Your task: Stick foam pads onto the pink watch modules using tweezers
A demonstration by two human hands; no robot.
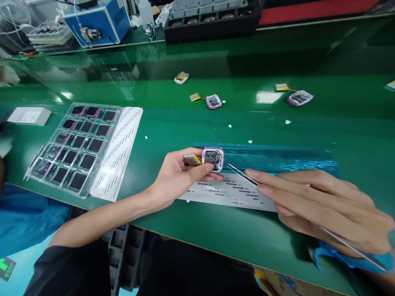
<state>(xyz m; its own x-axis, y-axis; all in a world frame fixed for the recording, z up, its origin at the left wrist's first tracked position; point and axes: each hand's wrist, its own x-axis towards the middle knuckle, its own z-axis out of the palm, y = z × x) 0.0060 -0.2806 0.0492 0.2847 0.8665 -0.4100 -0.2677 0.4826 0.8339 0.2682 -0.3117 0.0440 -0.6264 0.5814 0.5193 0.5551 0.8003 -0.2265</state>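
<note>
My left hand (180,174) is closed around a small square pink-and-white device case (213,158), its circuit board facing up. A silver battery with a yellow edge (191,160) sticks out beside the case, between my fingers. In my right hand (321,201) is a pair of metal tweezers (242,174), pinched between the fingers. Their tips point at the case and stop slightly to its right, apart from it. Beneath both hands lies a white label sheet (228,191) with printed black marks, next to a strip of blue film (277,159).
A clear tray (77,148) with dark square parts stands left, beside another label sheet (119,152). Open device cases (213,101) with batteries lie farther back. At the rear are a blue box (98,24) and a black tray (212,24). A person's blue sleeve (27,218) shows left.
</note>
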